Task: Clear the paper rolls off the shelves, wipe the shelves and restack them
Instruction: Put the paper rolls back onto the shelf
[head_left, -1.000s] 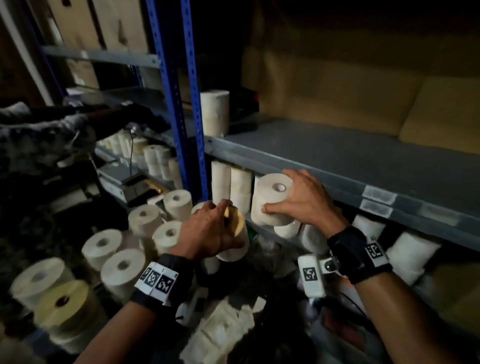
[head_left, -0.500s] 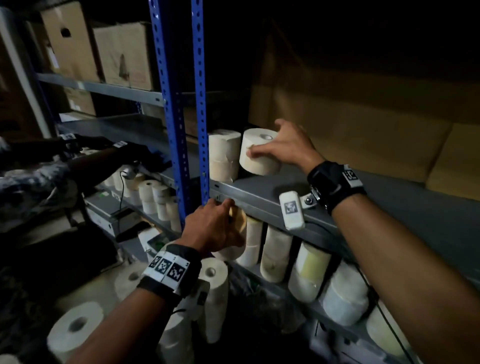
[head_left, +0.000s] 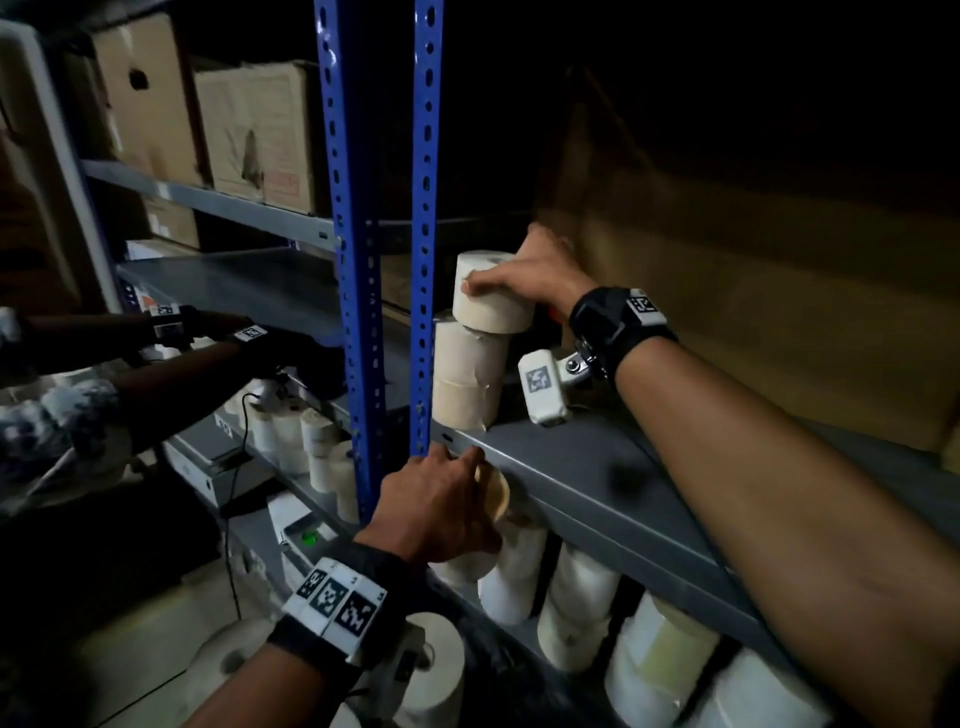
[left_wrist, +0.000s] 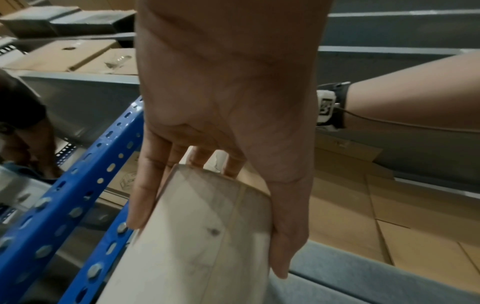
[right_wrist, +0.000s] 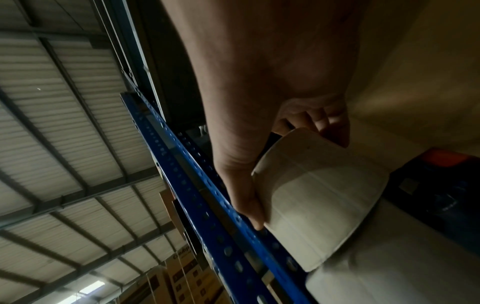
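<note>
Blue upright beside stack; both hands grasping rolls: right, left.

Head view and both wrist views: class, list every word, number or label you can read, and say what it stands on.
No text can be read for certain.
Cardboard box beside the blue upright: orange lettering, too blurred to read.
Cardboard box on the upper shelf: red stamp, too small to read.
Wrist bands: square code patterns only, no words.
Paper rolls: no print shows.
</note>
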